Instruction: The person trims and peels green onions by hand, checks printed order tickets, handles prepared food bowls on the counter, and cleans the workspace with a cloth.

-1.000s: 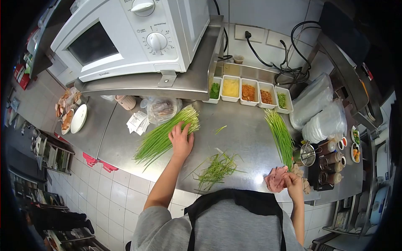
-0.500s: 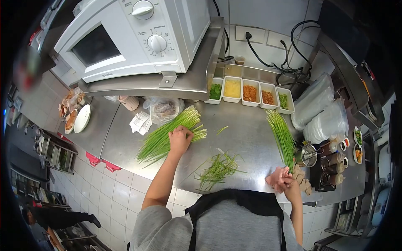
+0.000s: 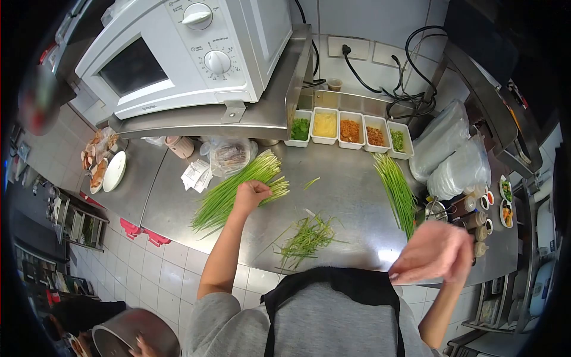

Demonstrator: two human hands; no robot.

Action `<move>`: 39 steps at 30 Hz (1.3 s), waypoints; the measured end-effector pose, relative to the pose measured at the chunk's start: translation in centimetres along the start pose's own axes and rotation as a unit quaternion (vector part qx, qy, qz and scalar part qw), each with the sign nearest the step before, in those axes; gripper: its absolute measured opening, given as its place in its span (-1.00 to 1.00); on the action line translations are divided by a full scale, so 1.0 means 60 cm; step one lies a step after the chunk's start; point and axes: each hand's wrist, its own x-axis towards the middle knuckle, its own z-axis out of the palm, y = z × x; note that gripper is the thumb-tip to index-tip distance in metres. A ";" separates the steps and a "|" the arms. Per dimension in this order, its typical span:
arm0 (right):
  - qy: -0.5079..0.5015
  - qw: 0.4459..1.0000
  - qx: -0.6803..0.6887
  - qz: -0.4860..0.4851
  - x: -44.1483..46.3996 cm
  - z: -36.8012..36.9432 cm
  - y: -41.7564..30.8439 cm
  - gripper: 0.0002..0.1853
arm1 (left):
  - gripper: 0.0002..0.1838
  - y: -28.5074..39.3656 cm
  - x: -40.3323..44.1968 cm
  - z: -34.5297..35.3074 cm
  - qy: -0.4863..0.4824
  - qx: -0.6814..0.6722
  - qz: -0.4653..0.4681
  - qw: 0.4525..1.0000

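Observation:
My left hand (image 3: 251,195) is over the pale ends of a large bundle of garlic chives (image 3: 229,199), fingers pinched together; whatever is between them is too small to make out. On the right, my right hand (image 3: 463,257) is raised close to the camera, closed on a soft pink cloth (image 3: 427,253) that looks folded and slightly blurred. The cloth hides part of the counter's right front. A smaller bundle of garlic chives (image 3: 395,193) lies beyond it. Between my hands sits a loose heap of green trimmings (image 3: 309,238).
A white microwave (image 3: 196,59) stands on a steel shelf at upper left. Tubs of toppings (image 3: 351,130) line the back. Plastic bags (image 3: 458,160) and sauce bottles (image 3: 476,220) are at right. At lower left, another person is beside a large pot (image 3: 137,336).
My right hand has lifted the pink cloth from the counter toward the camera. My left hand has drawn its fingers into a pinch. A large pot has appeared beside the person at lower left.

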 end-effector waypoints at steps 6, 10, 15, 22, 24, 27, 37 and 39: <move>-0.070 0.981 0.136 0.122 -0.041 0.016 0.165 -0.82 | -0.80 0.071 -0.003 -0.036 -0.103 -0.223 -0.086 0.966; -0.180 0.948 0.102 0.241 -0.015 0.058 0.196 -0.80 | -0.73 0.168 -0.037 -0.027 -0.169 -0.342 -0.110 0.918; -0.206 0.941 0.129 0.237 0.046 0.134 0.206 -0.75 | -0.58 0.253 -0.082 0.028 -0.240 -0.416 -0.096 0.872; -0.213 0.974 0.008 0.074 0.027 0.215 0.192 -0.73 | -0.48 0.308 -0.129 0.136 -0.221 -0.384 -0.003 0.896; -0.170 0.983 -0.008 0.067 0.031 0.213 0.199 -0.85 | -0.49 0.306 -0.133 0.137 -0.228 -0.372 0.008 0.900; -0.175 0.979 0.104 -0.004 0.059 0.200 0.188 -0.87 | -0.48 0.316 -0.142 0.120 -0.235 -0.360 -0.004 0.903; -0.227 0.969 -0.051 0.086 0.024 0.191 0.197 -0.76 | -0.51 0.302 -0.144 0.133 -0.247 -0.372 -0.005 0.895; -0.204 0.978 0.036 0.031 0.038 0.194 0.198 -0.78 | -0.51 0.304 -0.146 0.135 -0.253 -0.375 -0.014 0.892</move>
